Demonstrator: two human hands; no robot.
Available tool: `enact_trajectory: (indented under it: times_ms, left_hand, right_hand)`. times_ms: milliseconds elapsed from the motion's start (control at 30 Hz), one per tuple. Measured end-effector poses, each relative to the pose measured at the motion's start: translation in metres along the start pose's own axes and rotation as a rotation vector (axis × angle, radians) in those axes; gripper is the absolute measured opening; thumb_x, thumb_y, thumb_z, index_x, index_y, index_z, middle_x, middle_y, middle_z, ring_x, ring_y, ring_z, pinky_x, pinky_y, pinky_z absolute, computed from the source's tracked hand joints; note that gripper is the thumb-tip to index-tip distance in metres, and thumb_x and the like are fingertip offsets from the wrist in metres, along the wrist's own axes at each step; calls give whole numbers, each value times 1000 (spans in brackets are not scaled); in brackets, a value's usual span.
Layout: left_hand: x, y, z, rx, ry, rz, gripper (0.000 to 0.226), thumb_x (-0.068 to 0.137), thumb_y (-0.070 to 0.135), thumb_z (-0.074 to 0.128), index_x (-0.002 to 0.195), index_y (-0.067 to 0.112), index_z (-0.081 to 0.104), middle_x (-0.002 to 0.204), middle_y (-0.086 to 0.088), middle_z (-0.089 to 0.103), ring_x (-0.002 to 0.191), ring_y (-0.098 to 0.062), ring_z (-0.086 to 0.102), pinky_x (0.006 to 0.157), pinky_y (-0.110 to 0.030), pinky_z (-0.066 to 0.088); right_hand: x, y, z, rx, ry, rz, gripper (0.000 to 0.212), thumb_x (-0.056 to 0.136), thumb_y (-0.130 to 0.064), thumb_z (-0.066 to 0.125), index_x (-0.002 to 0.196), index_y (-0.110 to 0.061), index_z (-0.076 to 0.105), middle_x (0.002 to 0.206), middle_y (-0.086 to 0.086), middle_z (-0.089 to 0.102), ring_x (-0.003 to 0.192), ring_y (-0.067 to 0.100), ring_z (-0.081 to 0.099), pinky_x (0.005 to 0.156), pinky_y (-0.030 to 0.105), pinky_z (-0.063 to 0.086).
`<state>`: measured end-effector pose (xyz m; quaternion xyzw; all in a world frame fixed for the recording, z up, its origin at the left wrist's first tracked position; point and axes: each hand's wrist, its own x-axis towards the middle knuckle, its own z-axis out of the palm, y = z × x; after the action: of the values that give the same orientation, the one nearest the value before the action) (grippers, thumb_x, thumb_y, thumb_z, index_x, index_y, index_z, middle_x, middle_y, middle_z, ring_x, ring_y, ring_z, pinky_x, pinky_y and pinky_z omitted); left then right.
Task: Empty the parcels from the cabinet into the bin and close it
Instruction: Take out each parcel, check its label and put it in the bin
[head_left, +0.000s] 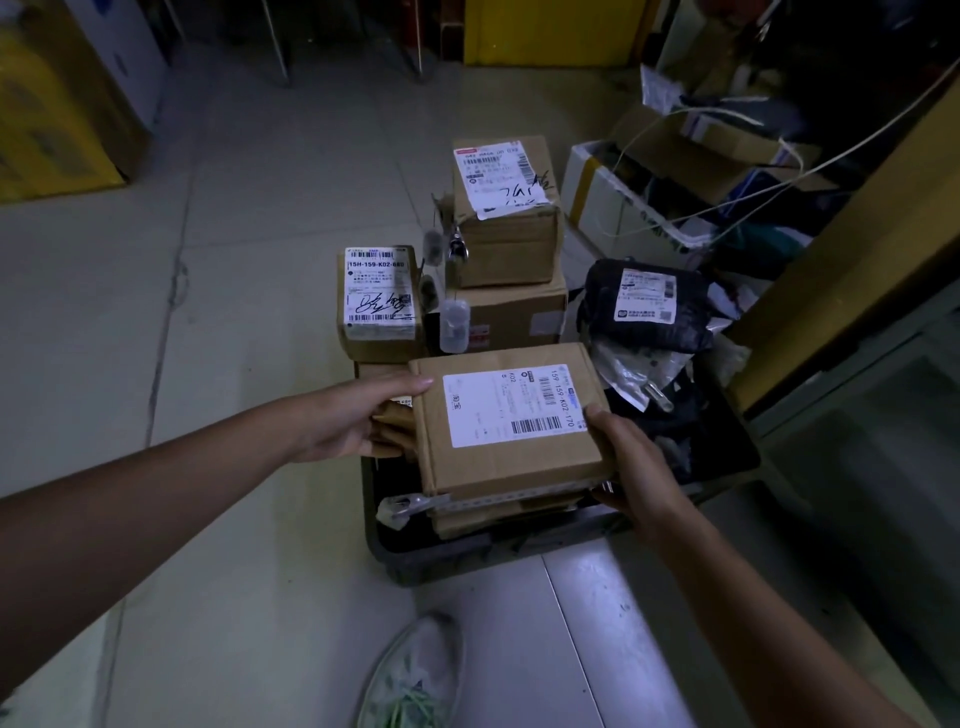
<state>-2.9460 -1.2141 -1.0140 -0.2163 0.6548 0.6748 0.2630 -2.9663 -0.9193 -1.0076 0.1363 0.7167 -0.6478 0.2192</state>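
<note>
A flat cardboard parcel (511, 457) with a white label is held over the dark bin (441, 558) on the floor. My left hand (358, 418) holds its left edge, thumb on top and fingers beneath. My right hand (631, 467) grips its right front corner. In the bin lie more parcels: a small labelled box (378, 301) at the left, a taller box (506, 208) stacked on another box (511, 317) at the back, and a black plastic bag parcel (647, 306) at the right. The cabinet (857, 270) with a yellow edge stands at the right.
A white foam box (618, 208) full of clutter and loose cables stands behind the bin at the right. Yellow cartons (57, 119) stand at the far left and a yellow carton (550, 31) at the back. My shoe (415, 670) is on the tiled floor near the bin.
</note>
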Motion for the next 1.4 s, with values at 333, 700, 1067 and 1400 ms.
enact_trajectory:
  times_ms: [333,700,1067,1400]
  left_hand:
    - [-2,3,1,131,1,24,91,39,65,85,119,29,61,117,-4,69,106,-29,67,104,-51,46]
    - [-12,3,11,168,142,65,40,87,51,67,121,32,62,119,6,70,109,-22,67,102,-44,47]
    - [-22,4,26,150,253,100,33,91,48,64,119,30,62,115,7,71,102,-19,69,96,-42,52]
    - [-42,75,41,1114,347,291,43,93,39,61,134,25,56,130,-4,62,113,-23,58,89,-32,48]
  right_hand:
    - [2,-12,4,-70,72,-96,22,91,-30,65,108,-16,70,101,3,72,95,20,66,74,31,50]
    - [1,-20,0,-135,45,-137,8,92,-29,66,86,-26,63,92,-3,67,82,13,63,69,32,51]
    - [3,-26,-6,-226,-24,-118,16,93,-32,65,106,-22,66,101,-1,69,84,12,65,66,27,52]
    - [-6,-63,-26,-830,-84,-150,23,96,-38,60,105,-18,66,94,1,67,89,19,63,81,33,52]
